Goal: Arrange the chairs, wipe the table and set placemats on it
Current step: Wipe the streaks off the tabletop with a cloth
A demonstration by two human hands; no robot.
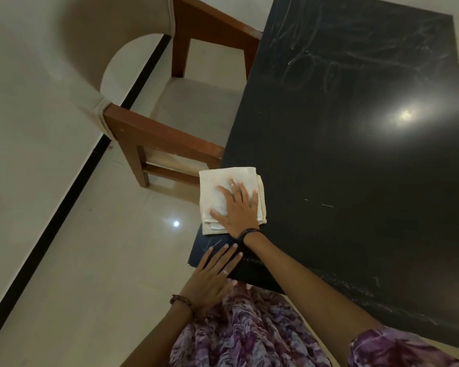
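While the chair (154,120) stands at nine o'clock of the black table (355,154), the left hand (212,279) lies flat, fingers straight, on the table's near corner, and the right hand (236,207) presses the folded cloth (228,192) with spread fingers at eleven o'clock of it

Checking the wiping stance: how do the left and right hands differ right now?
The right hand lies flat on the folded cloth, farther in; the left hand lies on the bare table corner, nearer the body. Both are open with straight fingers, and both wrists wear a bracelet.
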